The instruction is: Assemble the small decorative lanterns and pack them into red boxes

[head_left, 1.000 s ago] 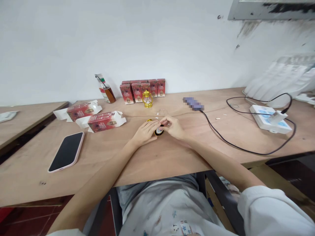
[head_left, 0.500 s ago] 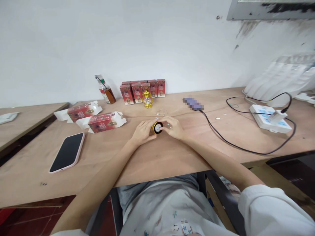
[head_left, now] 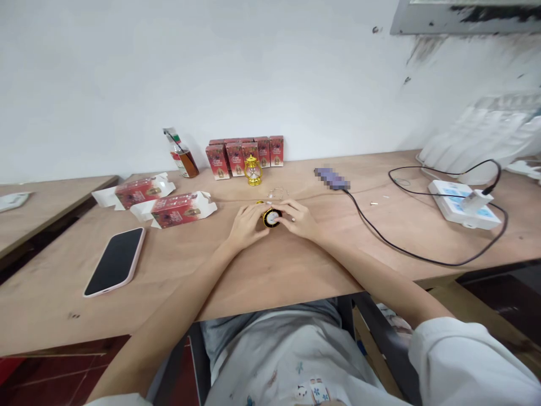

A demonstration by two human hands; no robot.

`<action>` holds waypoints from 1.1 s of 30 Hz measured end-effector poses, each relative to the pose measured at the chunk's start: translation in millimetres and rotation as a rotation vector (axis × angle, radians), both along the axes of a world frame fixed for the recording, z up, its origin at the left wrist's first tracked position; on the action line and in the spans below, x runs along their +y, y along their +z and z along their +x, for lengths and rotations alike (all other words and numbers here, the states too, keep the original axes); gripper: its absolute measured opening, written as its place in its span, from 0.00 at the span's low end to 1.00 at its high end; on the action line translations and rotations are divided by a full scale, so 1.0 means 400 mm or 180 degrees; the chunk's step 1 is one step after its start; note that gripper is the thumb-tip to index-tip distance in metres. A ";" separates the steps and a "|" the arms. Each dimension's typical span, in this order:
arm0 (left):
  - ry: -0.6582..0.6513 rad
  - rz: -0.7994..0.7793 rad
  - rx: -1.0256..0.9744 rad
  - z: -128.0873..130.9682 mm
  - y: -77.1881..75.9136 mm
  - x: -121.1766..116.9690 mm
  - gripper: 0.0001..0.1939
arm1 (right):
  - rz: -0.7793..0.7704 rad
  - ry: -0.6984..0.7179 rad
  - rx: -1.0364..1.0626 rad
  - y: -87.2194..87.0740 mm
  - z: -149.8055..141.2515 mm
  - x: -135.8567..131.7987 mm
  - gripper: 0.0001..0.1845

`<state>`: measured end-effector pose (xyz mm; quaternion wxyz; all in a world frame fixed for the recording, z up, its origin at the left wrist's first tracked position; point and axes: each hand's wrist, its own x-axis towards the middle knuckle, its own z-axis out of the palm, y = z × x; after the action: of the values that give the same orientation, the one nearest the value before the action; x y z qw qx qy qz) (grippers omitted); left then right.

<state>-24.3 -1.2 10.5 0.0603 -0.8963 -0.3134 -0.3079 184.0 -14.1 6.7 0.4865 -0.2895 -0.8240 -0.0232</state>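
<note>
Between my hands is a small gold lantern (head_left: 272, 217), tipped so that its black-rimmed base with a round white centre faces me. My left hand (head_left: 246, 227) is closed around its left side, hiding most of the body. The thumb of my right hand (head_left: 301, 221) presses on the white centre, while the other fingers bend over the far edge. Behind them, a second gold lantern (head_left: 253, 172) stands upright before several red printed boxes (head_left: 217, 162). A thin, bent wire-like piece (head_left: 276, 193) lies just beyond my fingers.
Two opened red boxes (head_left: 180, 210) lie at the left, above a phone (head_left: 116, 262). A bottle of brown liquid (head_left: 185, 160) stands by the wall. At the right, a black cable (head_left: 397, 246) runs from a purple device (head_left: 332, 178) to a white power strip (head_left: 462, 204).
The lantern's base has turned slightly in my hands, and a gold part now shows beyond my left fingers. My right thumb stays on the base; the hands have barely moved.
</note>
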 end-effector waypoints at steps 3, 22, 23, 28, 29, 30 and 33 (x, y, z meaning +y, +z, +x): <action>0.0044 -0.0005 0.0021 -0.002 0.002 0.000 0.25 | 0.0073 0.0029 -0.0082 -0.004 0.001 0.003 0.15; 0.0028 0.0509 -0.0130 -0.010 -0.001 0.006 0.21 | 0.0120 -0.0189 -0.0469 -0.014 -0.010 -0.002 0.21; 0.0061 0.0510 -0.0117 -0.010 0.000 0.005 0.21 | 0.0156 -0.0204 -0.0458 -0.014 -0.012 -0.003 0.21; 0.0110 0.0470 -0.0020 -0.010 0.009 0.002 0.22 | 0.0164 -0.0085 -0.0239 -0.013 -0.014 -0.007 0.20; 0.0126 0.0492 -0.0022 -0.011 0.011 0.002 0.23 | 0.0086 -0.0077 -0.0147 -0.011 -0.009 -0.002 0.20; 0.0159 0.0525 -0.0051 -0.011 0.012 0.003 0.23 | -0.0012 -0.0126 -0.0028 -0.007 -0.003 0.007 0.21; 0.0361 0.0635 -0.0279 -0.015 0.013 0.007 0.23 | -0.0352 -0.0612 0.0208 0.012 0.024 0.063 0.20</action>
<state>-30.3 1.5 15.8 0.1527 -0.8524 -0.3337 -0.3725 193.5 11.0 11.6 0.4919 -0.3942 -0.7761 -0.0149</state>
